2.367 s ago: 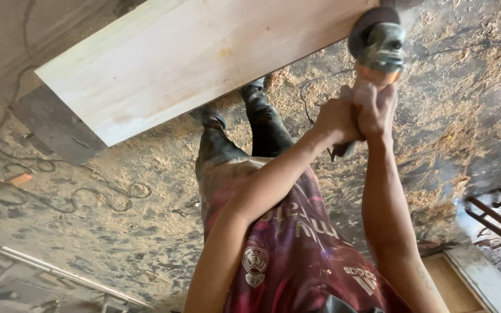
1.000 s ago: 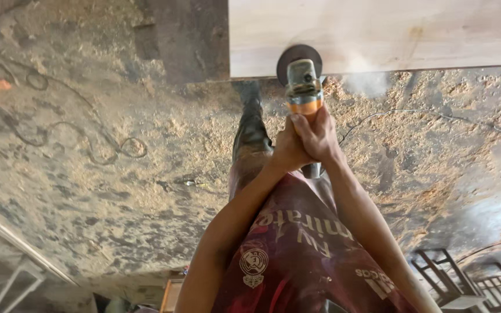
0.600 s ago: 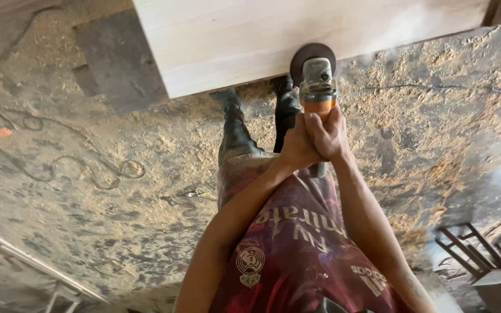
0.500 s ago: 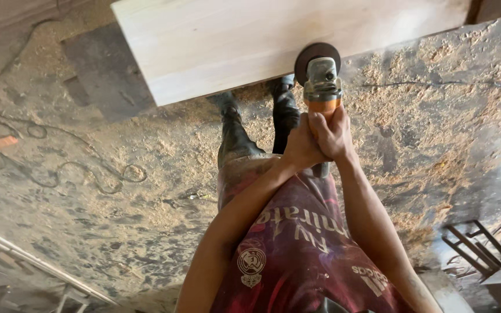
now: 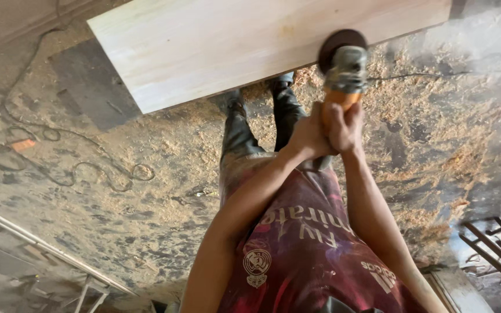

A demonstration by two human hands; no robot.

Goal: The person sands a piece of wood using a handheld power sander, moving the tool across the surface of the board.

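Sawdust-strewn workshop floor (image 5: pixel 117 191), grey and trampled, with a thin cable (image 5: pixel 82 174) looping across it.

Nearest: red patterned shirt (image 5: pixel 308 255), both forearms stretched forward. Left hand (image 5: pixel 305 136) and right hand (image 5: pixel 346 124) pressed together, both wrapped tight round the orange body of an angle grinder (image 5: pixel 343 72). Dark sanding disc (image 5: pixel 340 43) set against the near edge of a long pale wooden board (image 5: pixel 233 46), just above dark boots (image 5: pixel 282 98). Farther right, a dark metal frame (image 5: pixel 497 243); lower left, pale metal rails (image 5: pixel 42 243).

Probably a dense, stiff tool, heavy at the head and prone to kick sideways when the disc bites; hard casing, likely dusty and a little slick. Best held as now, on the narrow waist behind the gear head, well back from the disc. Board rigid, smooth-faced, likely weighty.

Compared with half a second ago: grinder shifted rightward along the board edge, arms angled more to the right, haze of dust thicker at upper right.
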